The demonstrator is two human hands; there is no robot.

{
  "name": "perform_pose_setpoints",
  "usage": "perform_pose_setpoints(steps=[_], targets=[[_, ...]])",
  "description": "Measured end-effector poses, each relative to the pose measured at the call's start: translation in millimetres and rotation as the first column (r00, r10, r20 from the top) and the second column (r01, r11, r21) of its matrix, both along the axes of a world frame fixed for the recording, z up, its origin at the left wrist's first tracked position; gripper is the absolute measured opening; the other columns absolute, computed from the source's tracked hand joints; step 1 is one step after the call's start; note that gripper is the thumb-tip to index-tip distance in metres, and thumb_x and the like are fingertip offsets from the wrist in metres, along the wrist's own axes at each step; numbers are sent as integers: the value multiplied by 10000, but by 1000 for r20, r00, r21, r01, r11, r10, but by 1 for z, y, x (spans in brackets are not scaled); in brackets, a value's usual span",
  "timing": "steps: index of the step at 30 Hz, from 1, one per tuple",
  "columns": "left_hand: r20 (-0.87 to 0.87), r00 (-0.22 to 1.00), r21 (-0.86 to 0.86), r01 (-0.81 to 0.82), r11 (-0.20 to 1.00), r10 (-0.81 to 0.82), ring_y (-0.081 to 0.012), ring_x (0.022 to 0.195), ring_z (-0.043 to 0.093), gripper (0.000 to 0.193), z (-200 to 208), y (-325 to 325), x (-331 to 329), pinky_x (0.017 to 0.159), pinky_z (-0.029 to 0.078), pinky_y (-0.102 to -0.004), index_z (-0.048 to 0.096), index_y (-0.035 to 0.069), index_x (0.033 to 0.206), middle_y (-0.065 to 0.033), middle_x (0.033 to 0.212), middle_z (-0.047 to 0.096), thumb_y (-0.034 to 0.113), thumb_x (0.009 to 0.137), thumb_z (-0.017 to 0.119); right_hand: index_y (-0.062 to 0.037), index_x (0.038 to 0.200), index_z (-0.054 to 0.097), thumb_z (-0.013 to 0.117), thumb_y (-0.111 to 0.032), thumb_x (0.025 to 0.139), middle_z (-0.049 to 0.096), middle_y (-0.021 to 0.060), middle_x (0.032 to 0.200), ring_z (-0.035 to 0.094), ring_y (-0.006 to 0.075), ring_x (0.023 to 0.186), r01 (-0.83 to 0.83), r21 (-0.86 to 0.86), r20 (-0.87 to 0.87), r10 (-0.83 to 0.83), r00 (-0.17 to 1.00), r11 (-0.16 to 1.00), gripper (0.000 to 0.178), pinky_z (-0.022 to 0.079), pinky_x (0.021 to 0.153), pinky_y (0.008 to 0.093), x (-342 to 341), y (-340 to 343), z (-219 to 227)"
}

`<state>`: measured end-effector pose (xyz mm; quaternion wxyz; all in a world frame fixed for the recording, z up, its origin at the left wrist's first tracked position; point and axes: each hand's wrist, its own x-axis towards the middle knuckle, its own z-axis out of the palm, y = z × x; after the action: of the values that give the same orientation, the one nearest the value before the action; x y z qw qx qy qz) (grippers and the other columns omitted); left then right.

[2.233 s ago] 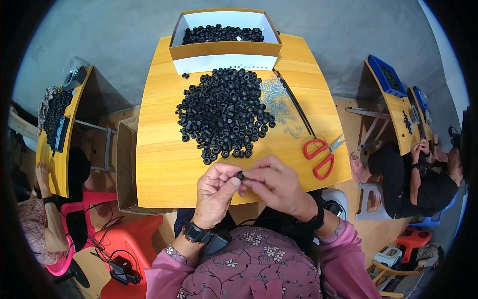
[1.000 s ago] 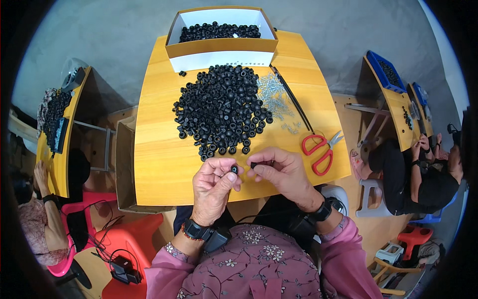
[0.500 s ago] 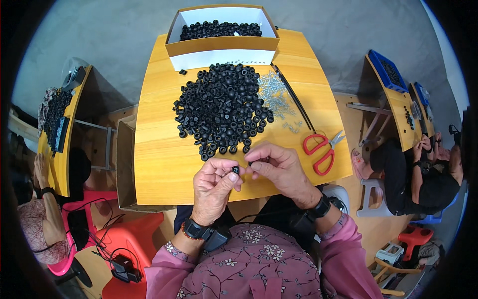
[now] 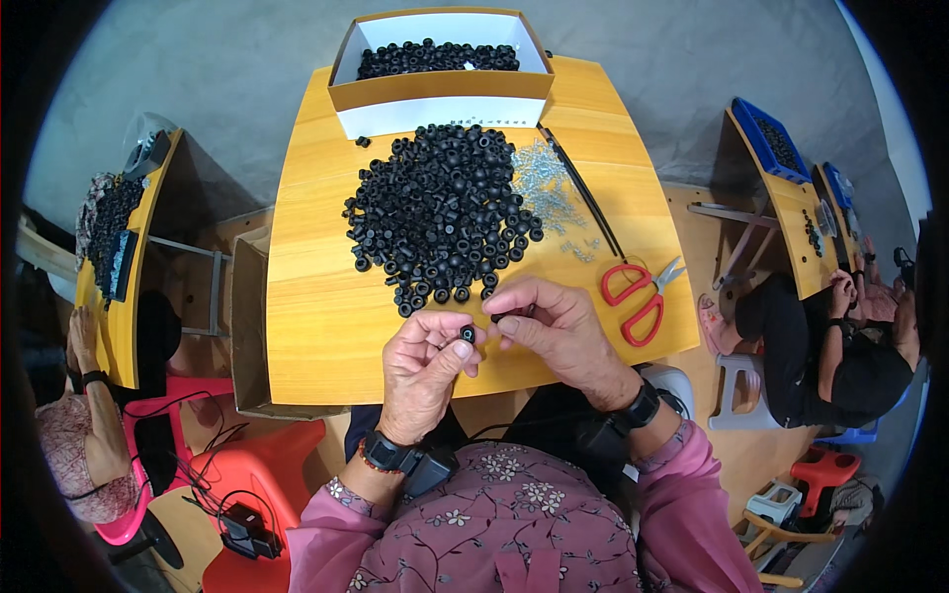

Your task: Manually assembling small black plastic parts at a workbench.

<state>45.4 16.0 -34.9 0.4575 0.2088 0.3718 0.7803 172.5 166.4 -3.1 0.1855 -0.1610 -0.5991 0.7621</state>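
Note:
Between the thumb and fingers of my left hand (image 4: 423,366) is a small round black cap (image 4: 467,335), its hollow side showing. My right hand (image 4: 554,331) pinches another small black part (image 4: 497,318), mostly covered by the fingertips. The two hands are close together over the near edge of the wooden table (image 4: 316,336). Just beyond them spreads a large pile of black caps (image 4: 440,212). Small silver screws (image 4: 546,188) lie at the pile's right side.
Red-handled scissors (image 4: 643,304) lie to the right of my hands, below a thin black rod (image 4: 583,193). An open cardboard box (image 4: 440,94) with more black parts stands at the far edge. People sit at side tables, one a person in black (image 4: 791,346).
Both hands stay almost in place, each still pinching its black part. The fingers shift only slightly.

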Motion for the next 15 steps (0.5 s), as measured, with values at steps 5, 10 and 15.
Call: perform_pose_setpoints(steps=[5,10,15], targets=[[-5,1000,-1,7,1000,-7,-132,791,663,190,-1,0,0,707,541,-252,599,23,1118,-125,1014,700,73,954,682,-3,1110,700,702,6,912,683,37,1013,658,100,855,57,145,-47,-51,998,988,198,547,783,242,-1,1,4],[-23,1000,40,2,999,-1,-130,790,661,190,-1,1,-1,704,541,-242,588,27,1105,-125,1005,692,63,947,688,9,1122,699,706,0,913,704,51,983,668,94,846,6,39,18,-7,1000,999,209,557,759,242,0,-1,12],[15,1000,61,13,998,-14,-112,818,654,202,-2,1,-1,707,556,-241,584,8,1092,-111,1005,700,-34,921,684,6,1131,706,704,-1,915,712,56,967,672,94,812,0,-7,28,0,1000,1000,216,559,719,242,0,1,9]])
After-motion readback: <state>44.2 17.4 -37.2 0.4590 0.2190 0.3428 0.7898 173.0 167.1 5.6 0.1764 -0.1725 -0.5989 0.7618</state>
